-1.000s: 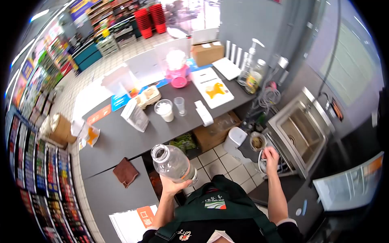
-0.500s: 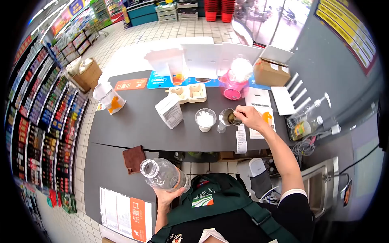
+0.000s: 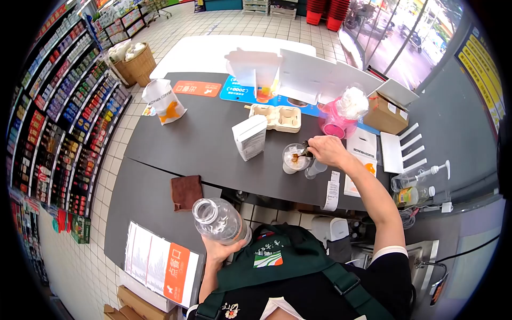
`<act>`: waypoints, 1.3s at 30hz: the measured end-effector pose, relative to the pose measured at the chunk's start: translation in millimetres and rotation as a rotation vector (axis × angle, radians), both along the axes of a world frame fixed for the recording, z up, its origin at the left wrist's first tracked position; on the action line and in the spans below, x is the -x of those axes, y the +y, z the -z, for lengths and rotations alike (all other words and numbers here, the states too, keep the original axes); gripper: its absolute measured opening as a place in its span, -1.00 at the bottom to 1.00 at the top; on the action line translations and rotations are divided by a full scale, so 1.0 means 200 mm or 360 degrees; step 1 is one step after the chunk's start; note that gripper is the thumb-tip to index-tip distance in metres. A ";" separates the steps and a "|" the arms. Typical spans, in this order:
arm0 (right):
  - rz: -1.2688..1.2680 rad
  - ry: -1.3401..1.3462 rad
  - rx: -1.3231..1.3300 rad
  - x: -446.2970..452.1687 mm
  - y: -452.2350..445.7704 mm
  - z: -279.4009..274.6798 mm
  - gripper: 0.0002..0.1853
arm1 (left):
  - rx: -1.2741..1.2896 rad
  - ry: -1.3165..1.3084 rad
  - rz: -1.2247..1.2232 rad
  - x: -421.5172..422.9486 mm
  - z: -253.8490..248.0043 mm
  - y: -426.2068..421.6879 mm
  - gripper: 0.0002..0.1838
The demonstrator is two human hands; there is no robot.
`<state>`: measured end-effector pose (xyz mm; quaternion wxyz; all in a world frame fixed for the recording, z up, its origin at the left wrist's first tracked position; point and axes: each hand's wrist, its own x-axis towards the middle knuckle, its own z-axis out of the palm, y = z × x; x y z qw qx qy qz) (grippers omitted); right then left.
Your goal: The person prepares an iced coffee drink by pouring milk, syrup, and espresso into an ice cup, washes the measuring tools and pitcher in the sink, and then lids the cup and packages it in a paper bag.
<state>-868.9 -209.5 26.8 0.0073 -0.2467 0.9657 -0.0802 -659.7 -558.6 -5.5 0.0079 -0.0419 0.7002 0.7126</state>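
My right hand (image 3: 329,151) grips a small metal cup (image 3: 306,150), tilted over a clear plastic cup (image 3: 291,167). White ice fills that plastic cup, and brown liquid shows on top of it. Just right of it is a smaller clear cup (image 3: 316,169), partly under my hand. Down at the front of the counter, my left hand (image 3: 223,249) is wrapped around the lower part of a clear, wide-mouthed bottle (image 3: 218,220). The bottle has no cap and leans with its mouth away from me; it looks empty.
A white box (image 3: 249,137), a cardboard cup carrier (image 3: 282,118) and a pink container (image 3: 337,127) stand behind the plastic cup. A receipt (image 3: 332,192) hangs over the counter edge. A brown cloth (image 3: 186,193) and a menu sheet (image 3: 154,264) lie at left.
My right hand has brought the metal cup left over the ice and tipped it; brown liquid is now on the ice. The view has shifted. My left hand still holds the bottle.
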 end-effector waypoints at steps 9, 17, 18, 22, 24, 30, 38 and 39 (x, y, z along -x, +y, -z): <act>-0.0257 0.0199 -0.0246 -0.05 -0.08 0.07 -0.88 | -0.0070 0.0243 -0.0084 0.05 -0.02 0.00 -0.16; -0.0602 0.0507 -0.0523 -0.14 -0.13 0.14 -0.96 | -0.0031 0.0231 -0.0034 0.06 0.00 0.01 -0.13; -0.0633 0.0546 -0.0530 -0.15 -0.14 0.15 -0.97 | -0.0017 0.0226 0.0004 0.06 0.02 0.00 -0.11; -0.0700 0.0674 -0.0576 -0.18 -0.15 0.21 -0.97 | 0.0072 0.0314 0.0053 0.07 0.04 0.00 -0.09; -0.0726 0.0704 -0.0568 -0.19 -0.15 0.22 -0.97 | 0.0114 0.0322 0.0030 0.07 0.03 0.01 -0.07; -0.0707 0.0699 -0.0514 -0.21 -0.15 0.19 -0.97 | 0.0266 0.0355 0.0028 0.09 0.03 0.01 0.00; -0.0629 0.0675 -0.0322 -0.20 -0.14 0.21 -0.95 | 0.0267 0.0543 -0.0134 0.09 0.02 0.01 -0.02; -0.0653 0.0676 -0.0329 -0.20 -0.14 0.21 -0.95 | 0.0232 0.0533 -0.0133 0.09 0.03 0.01 -0.02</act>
